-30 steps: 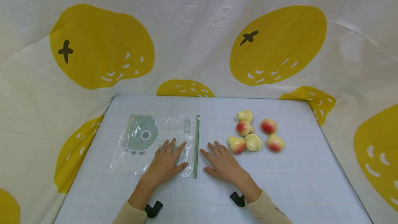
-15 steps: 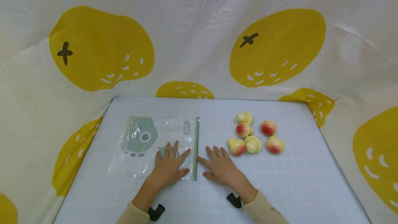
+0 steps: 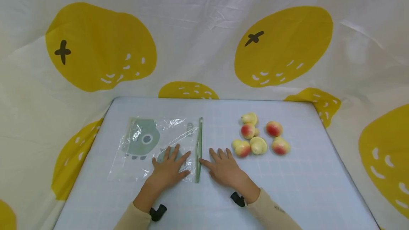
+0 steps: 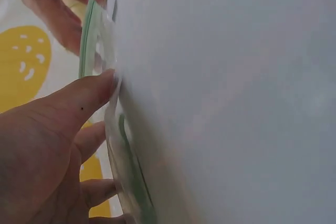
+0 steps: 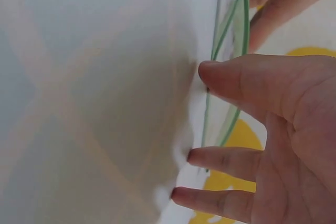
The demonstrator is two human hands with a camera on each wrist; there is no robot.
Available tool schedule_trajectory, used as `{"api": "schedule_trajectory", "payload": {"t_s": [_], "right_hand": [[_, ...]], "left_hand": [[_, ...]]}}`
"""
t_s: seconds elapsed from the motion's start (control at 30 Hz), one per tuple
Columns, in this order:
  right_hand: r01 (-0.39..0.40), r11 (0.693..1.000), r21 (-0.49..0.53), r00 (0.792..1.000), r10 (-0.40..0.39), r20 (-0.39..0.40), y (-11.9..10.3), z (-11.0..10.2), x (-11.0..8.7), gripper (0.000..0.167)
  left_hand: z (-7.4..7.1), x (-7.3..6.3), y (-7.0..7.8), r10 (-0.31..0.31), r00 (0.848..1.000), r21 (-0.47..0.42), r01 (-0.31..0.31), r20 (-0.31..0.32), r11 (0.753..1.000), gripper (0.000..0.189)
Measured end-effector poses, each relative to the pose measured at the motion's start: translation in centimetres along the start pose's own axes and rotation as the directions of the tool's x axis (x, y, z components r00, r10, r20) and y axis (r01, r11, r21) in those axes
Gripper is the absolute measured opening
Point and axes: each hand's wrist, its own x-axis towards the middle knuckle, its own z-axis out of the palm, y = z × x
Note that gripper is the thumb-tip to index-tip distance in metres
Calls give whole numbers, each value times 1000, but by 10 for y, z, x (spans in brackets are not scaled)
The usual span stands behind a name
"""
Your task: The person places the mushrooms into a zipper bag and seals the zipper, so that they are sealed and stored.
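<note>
A clear zip bag [image 3: 143, 143] printed with a green cartoon creature lies flat on the table, its green zip edge [image 3: 200, 134] facing right. My left hand [image 3: 167, 173] rests on the bag's near part with straight, spread fingers. Just right of the zip edge, my right hand [image 3: 225, 169] touches the table with spread fingertips, and its index finger reaches the edge. Between the two green strips [image 5: 242, 30] a gap shows in the right wrist view. The left thumb [image 4: 102, 87] presses on the bag film in the left wrist view.
Several yellow-and-red pear-like fruits [image 3: 258, 145] lie grouped at the right, beyond my right hand. The pale checked table [image 3: 306, 187] meets a white cloth backdrop [image 3: 198, 45] with yellow fruit prints. Black camera mounts [image 3: 158, 212] sit under both wrists.
My right hand has shifted left, bringing its index finger to the zip edge. The two green strips have parted. The left hand has moved slightly down while staying on the bag.
</note>
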Motion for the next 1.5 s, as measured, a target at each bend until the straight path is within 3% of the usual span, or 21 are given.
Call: {"api": "schedule_trajectory", "payload": {"t_s": [0.2, 0.37, 0.57, 0.8, 1.0, 1.13, 1.3, 1.5], "right_hand": [[-13, 1000, -13, 999, 14, 43, -2, 0, -2, 53], [-16, 1000, -8, 999, 16, 28, -2, 0, -2, 53], [-34, 999, 13, 998, 33, 61, -2, 0, -1, 54], [-18, 1000, 6, 999, 18, 37, -4, 2, 1, 54], [-16, 1000, -12, 999, 17, 50, -8, 4, 3, 57], [-22, 1000, -17, 997, 24, 67, -9, 5, 4, 58], [-27, 1000, -12, 997, 28, 77, -8, 7, 5, 59], [-37, 999, 7, 995, 36, 88, -8, 6, 5, 58]], "left_hand": [[-3, -7, -12, -61, 998, -56, 62, 18, 997, 74], [-8, -12, -19, -94, 996, -74, 94, 4, 993, 73], [-9, -9, -23, -97, 995, -66, 94, -37, 993, 66], [-9, 0, -14, -5, 988, 0, 5, -152, 1000, 58], [-8, -1, -11, 124, 980, -60, -135, -158, 989, 50], [-7, -1, -10, 158, 974, -64, -170, -161, 983, 45], [-7, 5, -4, 122, 982, -133, -142, -145, 981, 56], [-2, 18, 7, 28, 971, -144, -64, -237, 988, 74]]}}
